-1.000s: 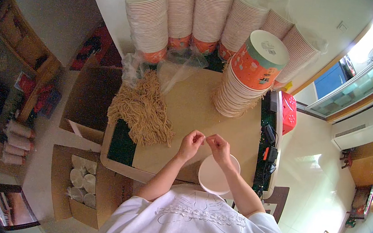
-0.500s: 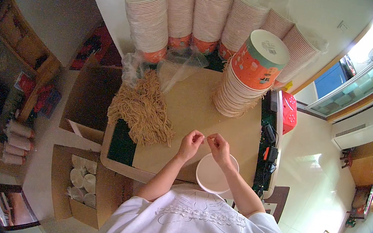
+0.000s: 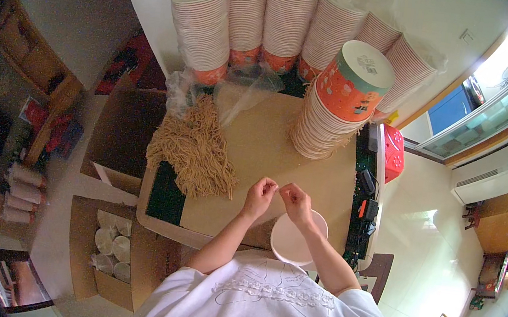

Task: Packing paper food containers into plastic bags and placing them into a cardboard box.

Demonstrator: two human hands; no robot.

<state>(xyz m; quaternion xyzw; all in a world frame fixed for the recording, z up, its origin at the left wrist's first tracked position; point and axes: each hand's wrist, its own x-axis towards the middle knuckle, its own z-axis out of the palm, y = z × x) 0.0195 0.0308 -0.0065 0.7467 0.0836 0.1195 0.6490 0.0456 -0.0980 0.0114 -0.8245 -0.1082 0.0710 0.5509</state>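
While cardboard [image 3: 261, 153] tops the table [image 3: 167, 197] — pale floor [image 3: 421, 242] alongside — both hands [image 3: 258, 198] [image 3: 297, 204] curl, grip unclear.

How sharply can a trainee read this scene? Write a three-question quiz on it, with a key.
1. True or false: the tan string bundle lies to the right of the stack of upturned buckets.
2. Which does the right forearm pass over? A: the red plastic item; B: the white tub; C: the cardboard box on the floor.
3. In one word, which is nearer the string bundle, the left hand or right hand?

Key: 1 false; 2 B; 3 left.
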